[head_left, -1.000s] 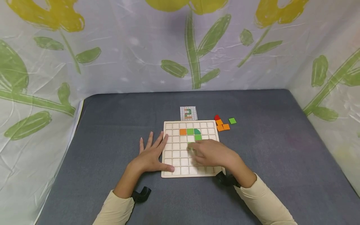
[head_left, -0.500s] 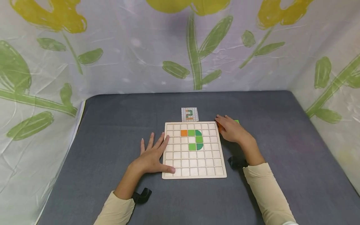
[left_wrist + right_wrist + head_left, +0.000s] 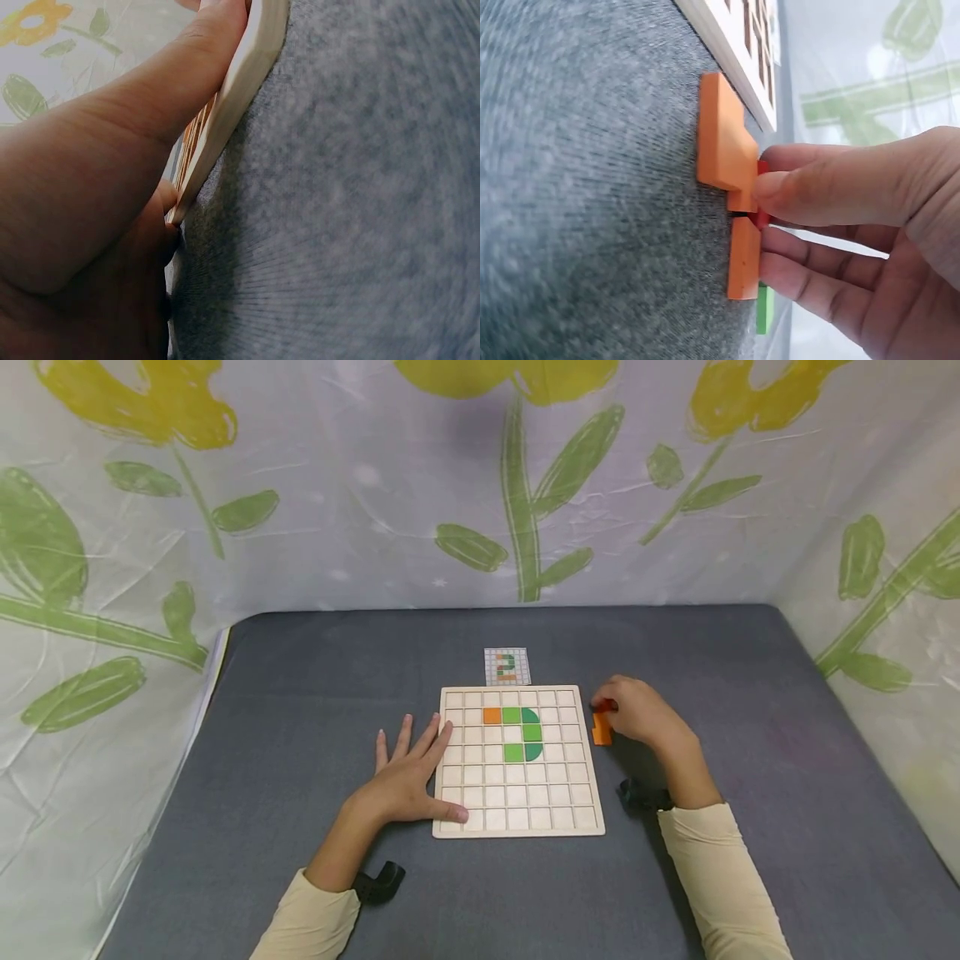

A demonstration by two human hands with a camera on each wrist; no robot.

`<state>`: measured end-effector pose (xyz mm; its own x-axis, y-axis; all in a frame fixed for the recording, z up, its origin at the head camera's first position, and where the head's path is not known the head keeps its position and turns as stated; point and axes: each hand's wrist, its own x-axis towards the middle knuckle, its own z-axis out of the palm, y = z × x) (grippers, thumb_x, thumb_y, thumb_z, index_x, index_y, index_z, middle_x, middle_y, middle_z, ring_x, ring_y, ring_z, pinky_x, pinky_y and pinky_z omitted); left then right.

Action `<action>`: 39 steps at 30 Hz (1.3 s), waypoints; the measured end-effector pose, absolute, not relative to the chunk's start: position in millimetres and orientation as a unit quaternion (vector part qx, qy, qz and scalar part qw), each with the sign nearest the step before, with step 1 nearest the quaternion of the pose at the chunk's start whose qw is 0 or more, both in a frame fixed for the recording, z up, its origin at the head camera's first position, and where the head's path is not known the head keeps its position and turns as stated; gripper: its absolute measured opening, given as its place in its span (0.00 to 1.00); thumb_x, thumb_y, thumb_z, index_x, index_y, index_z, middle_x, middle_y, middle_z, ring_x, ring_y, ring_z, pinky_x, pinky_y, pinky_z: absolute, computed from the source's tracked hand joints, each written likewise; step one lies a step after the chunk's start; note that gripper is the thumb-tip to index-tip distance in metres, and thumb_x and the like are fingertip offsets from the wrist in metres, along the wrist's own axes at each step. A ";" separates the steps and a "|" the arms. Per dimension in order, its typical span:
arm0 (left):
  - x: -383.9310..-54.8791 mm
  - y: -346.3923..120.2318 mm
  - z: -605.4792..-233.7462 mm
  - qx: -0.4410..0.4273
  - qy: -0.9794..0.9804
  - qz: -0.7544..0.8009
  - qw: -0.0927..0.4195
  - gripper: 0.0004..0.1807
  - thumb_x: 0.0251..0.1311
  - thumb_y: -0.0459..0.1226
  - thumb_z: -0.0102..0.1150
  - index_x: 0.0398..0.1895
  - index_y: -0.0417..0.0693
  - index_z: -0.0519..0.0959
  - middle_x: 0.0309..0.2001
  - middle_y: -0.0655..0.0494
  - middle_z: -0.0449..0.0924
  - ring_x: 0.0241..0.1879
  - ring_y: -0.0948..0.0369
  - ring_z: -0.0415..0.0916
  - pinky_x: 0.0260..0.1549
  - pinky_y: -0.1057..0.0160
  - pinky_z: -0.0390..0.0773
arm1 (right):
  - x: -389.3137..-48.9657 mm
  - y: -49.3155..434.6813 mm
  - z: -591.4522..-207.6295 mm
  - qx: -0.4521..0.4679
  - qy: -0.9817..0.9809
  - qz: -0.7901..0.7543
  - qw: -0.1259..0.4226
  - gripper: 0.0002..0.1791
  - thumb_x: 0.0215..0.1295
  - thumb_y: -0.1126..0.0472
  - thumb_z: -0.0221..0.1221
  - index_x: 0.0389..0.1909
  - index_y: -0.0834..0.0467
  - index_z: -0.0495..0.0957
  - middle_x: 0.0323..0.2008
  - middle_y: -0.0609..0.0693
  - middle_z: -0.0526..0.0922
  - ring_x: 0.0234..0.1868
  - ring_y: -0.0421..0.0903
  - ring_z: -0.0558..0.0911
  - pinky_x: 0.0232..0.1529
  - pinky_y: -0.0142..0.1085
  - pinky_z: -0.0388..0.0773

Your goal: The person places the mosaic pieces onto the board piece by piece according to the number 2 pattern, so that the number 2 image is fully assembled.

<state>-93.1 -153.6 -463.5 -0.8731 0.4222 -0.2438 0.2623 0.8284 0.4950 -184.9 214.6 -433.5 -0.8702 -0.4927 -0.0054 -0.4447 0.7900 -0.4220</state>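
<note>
A pale wooden grid board [image 3: 558,795] lies flat on the table. My left hand [image 3: 397,785] rests along its left edge, fingers spread, with the thumb on the front left corner. Set in the board are an orange square tile [image 3: 492,716], several light green square tiles [image 3: 513,752] and two dark green rounded tiles [image 3: 533,751]. To the right of the board, my right hand [image 3: 641,712] pinches a red tile [image 3: 762,196] between thumb and fingers. Orange tiles [image 3: 602,729] lie right below those fingertips. Behind them a green tile [image 3: 764,311] shows in the right wrist view.
A small printed card [image 3: 507,667] with a coloured grid pattern lies just behind the board. Dark grey cloth [image 3: 315,668] covers the table. A white curtain [image 3: 337,485] with painted flowers stands around the back and sides.
My right hand has left the board's middle, where a second dark green rounded tile now shows, and moved to the loose tiles. The orange tiles have shifted right and nearer. My left hand stays put.
</note>
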 end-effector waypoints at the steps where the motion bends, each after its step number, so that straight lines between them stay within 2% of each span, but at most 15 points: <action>1: -92.8 -153.6 -463.3 0.181 0.940 0.230 0.174 0.71 0.42 0.70 0.71 0.82 0.51 0.42 0.81 0.48 0.34 0.76 0.40 0.19 0.62 0.29 0.20 | -184.6 214.8 -433.1 -0.247 0.944 -0.210 0.063 0.13 0.53 0.80 0.59 0.38 0.68 0.86 0.38 0.59 0.82 0.40 0.58 0.80 0.46 0.52 0.78; 9: -91.6 -153.1 -462.4 0.179 0.940 0.234 0.173 0.71 0.41 0.69 0.71 0.82 0.51 0.43 0.81 0.48 0.34 0.76 0.40 0.19 0.62 0.29 0.20 | -184.2 216.3 -433.0 -0.236 0.943 -0.220 0.077 0.10 0.55 0.77 0.61 0.37 0.67 0.85 0.36 0.58 0.81 0.38 0.56 0.79 0.42 0.51 0.78; 16: -92.3 -153.1 -463.1 0.179 0.941 0.232 0.171 0.71 0.41 0.69 0.71 0.82 0.51 0.43 0.81 0.48 0.35 0.76 0.39 0.19 0.62 0.29 0.20 | -186.4 216.4 -437.7 -0.227 0.952 -0.204 0.027 0.04 0.58 0.72 0.62 0.34 0.65 0.83 0.29 0.55 0.80 0.32 0.53 0.76 0.37 0.50 0.76; 24: -92.7 -153.3 -463.1 0.182 0.940 0.234 0.167 0.72 0.41 0.70 0.71 0.82 0.51 0.43 0.81 0.47 0.35 0.76 0.39 0.19 0.62 0.28 0.20 | -184.7 215.0 -435.7 -0.214 0.957 -0.196 0.001 0.06 0.61 0.71 0.58 0.37 0.64 0.81 0.29 0.53 0.79 0.31 0.52 0.76 0.36 0.51 0.75; 29: -92.5 -153.5 -463.0 0.183 0.940 0.235 0.168 0.71 0.41 0.70 0.71 0.82 0.50 0.43 0.81 0.47 0.35 0.76 0.39 0.19 0.62 0.29 0.19 | -181.3 209.6 -430.2 -0.242 0.944 -0.226 -0.016 0.06 0.61 0.71 0.58 0.37 0.62 0.82 0.28 0.51 0.77 0.30 0.50 0.73 0.31 0.46 0.73; 34: -92.4 -153.4 -462.8 0.183 0.939 0.237 0.169 0.71 0.42 0.69 0.71 0.82 0.50 0.43 0.81 0.47 0.35 0.76 0.39 0.19 0.62 0.29 0.19 | -177.9 199.0 -427.9 -0.276 0.931 -0.240 -0.003 0.05 0.61 0.73 0.60 0.36 0.63 0.82 0.28 0.51 0.75 0.30 0.48 0.70 0.29 0.41 0.68; 39: -93.2 -153.1 -463.1 0.182 0.940 0.235 0.171 0.71 0.41 0.69 0.71 0.82 0.51 0.42 0.81 0.47 0.34 0.76 0.39 0.19 0.62 0.29 0.19 | -172.7 185.0 -427.7 -0.295 0.924 -0.242 0.018 0.06 0.61 0.74 0.62 0.38 0.65 0.83 0.33 0.54 0.78 0.32 0.48 0.72 0.33 0.40 0.72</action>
